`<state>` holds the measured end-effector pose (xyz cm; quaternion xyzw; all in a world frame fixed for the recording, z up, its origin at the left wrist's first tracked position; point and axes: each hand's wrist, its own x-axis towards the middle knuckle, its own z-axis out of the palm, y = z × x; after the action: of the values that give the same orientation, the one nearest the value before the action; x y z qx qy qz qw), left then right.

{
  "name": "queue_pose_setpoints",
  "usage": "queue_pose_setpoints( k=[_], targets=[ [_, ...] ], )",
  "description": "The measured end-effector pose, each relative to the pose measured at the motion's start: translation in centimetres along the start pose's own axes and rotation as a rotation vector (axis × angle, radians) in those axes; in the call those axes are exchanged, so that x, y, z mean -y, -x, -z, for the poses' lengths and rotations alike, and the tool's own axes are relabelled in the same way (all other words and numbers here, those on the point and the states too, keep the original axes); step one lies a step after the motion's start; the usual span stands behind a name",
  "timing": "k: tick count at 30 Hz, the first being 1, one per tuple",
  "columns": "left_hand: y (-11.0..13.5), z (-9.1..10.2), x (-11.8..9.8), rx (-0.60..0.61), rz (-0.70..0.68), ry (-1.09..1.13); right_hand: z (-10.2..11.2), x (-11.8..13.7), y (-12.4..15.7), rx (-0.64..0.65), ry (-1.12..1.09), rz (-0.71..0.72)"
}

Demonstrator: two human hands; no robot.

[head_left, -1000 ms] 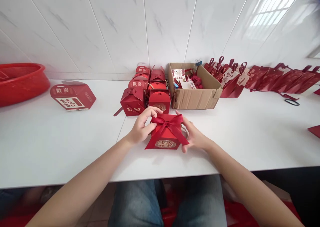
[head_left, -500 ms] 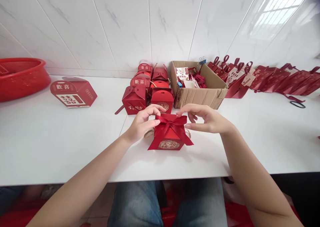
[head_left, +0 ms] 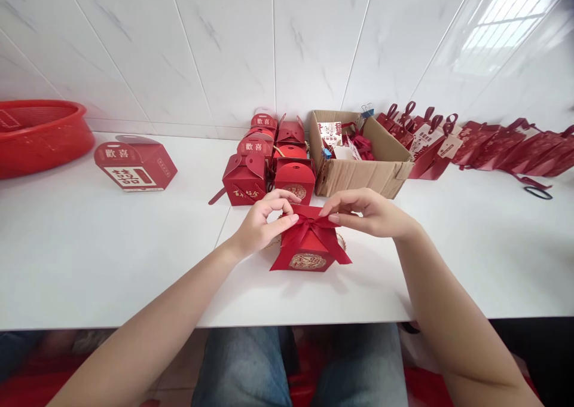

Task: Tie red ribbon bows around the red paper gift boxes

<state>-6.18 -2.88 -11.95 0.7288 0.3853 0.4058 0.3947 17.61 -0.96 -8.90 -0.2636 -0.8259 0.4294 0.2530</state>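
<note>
A small red gift box (head_left: 309,255) with a gold emblem stands on the white table (head_left: 112,257) in front of me. A red ribbon bow (head_left: 314,230) sits on its top. My left hand (head_left: 262,222) pinches the bow's left loop between thumb and fingers. My right hand (head_left: 370,213) pinches the bow's right loop from above. A twisted cord handle shows at both sides of the box.
Several finished red boxes (head_left: 269,162) stand just behind. An open cardboard carton (head_left: 359,171) with ribbons and tags is to their right, then a row of flat red boxes (head_left: 470,141). A hexagonal red box (head_left: 134,165) and a red basin (head_left: 38,135) are at the left.
My right hand left the box's side and rose to the bow's right loop. My left hand stayed on the left loop. Both now pinch the bow.
</note>
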Motion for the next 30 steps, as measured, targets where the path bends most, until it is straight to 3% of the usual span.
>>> queue_pose_setpoints(
  k=[4, 7, 13, 21, 30],
  targets=[
    [0.0, 0.0, 0.1, -0.025, 0.017, 0.058, -1.5, -0.4, -0.4, -0.226, 0.023, -0.08],
    [0.0, 0.0, 0.0, -0.048, 0.053, 0.076, -2.7, -0.5, -0.6, -0.286, 0.113, -0.09],
    [0.0, -0.3, -0.2, -0.098, 0.035, 0.013, -3.6, -0.3, -1.1, -0.305, 0.175, -0.061],
    [0.0, -0.8, 0.1, -0.121, 0.065, -0.059, -3.3, 0.3, -1.1, -0.208, 0.181, -0.057],
    [-0.1, -0.7, -0.1, -0.111, 0.109, -0.047, -3.2, 0.6, -0.9, -0.206, 0.197, -0.085]
  ],
)
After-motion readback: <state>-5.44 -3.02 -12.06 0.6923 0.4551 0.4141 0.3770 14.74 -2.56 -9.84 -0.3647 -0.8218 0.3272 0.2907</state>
